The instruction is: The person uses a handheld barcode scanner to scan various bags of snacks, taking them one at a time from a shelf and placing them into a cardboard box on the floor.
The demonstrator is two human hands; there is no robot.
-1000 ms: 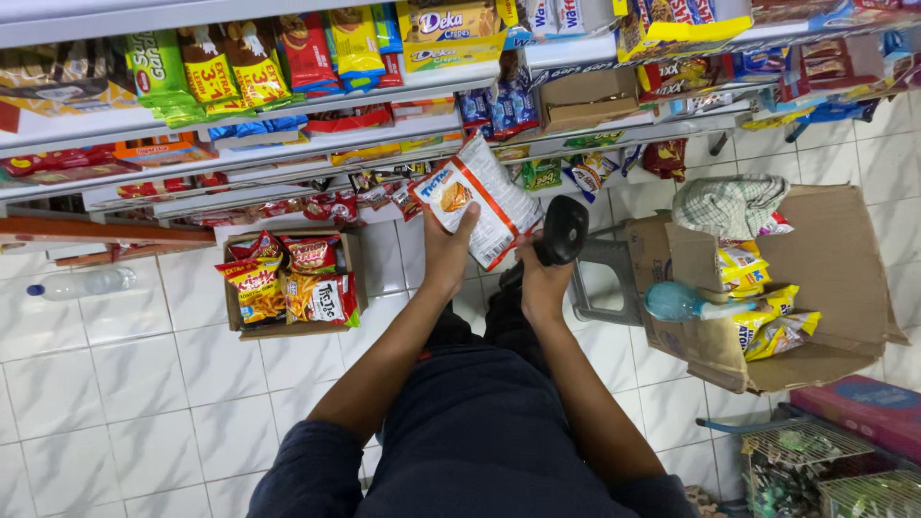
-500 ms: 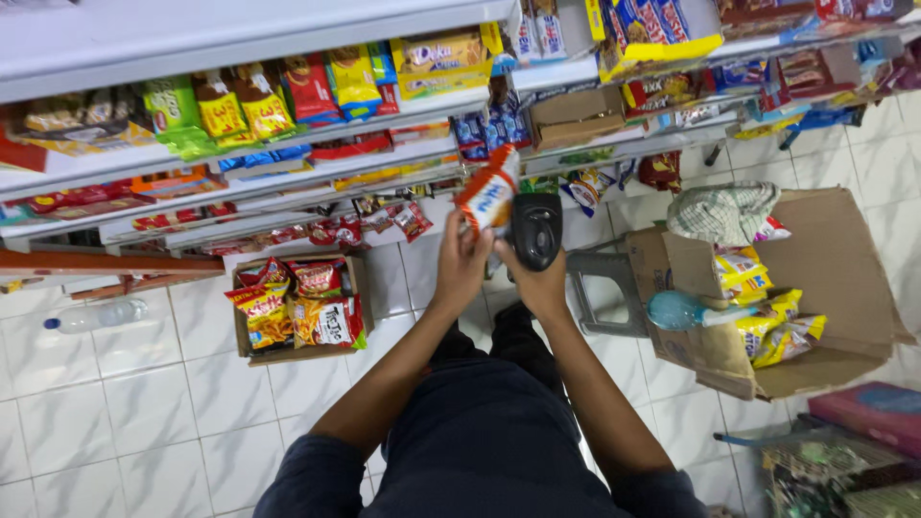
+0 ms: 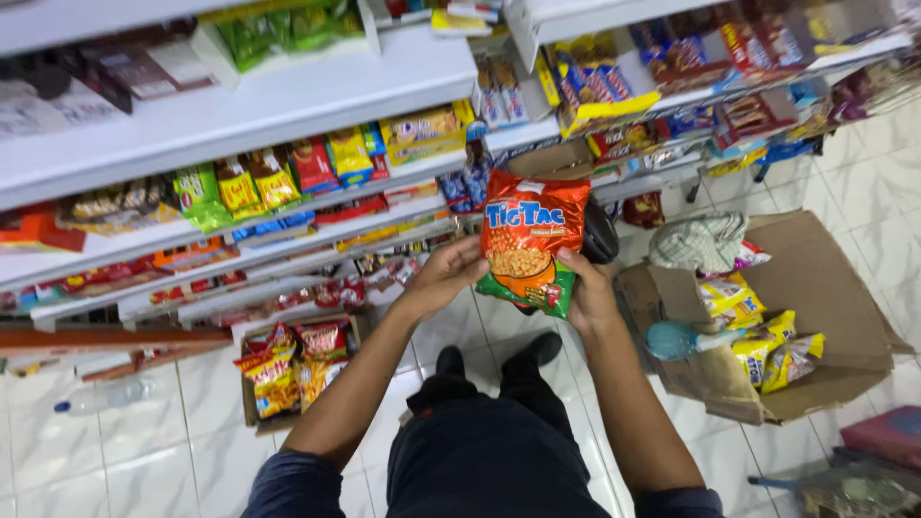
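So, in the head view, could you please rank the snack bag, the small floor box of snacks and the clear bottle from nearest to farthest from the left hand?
1. Snack bag: held by left hand.
2. Small floor box: lower left, under shelves.
3. Clear bottle: far left on floor.

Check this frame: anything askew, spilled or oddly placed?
Nothing spilled. A clear plastic bottle lies on its side on the floor tiles below the shelves, and a checked cloth is bundled over the rim of the open cardboard box of snack packs.
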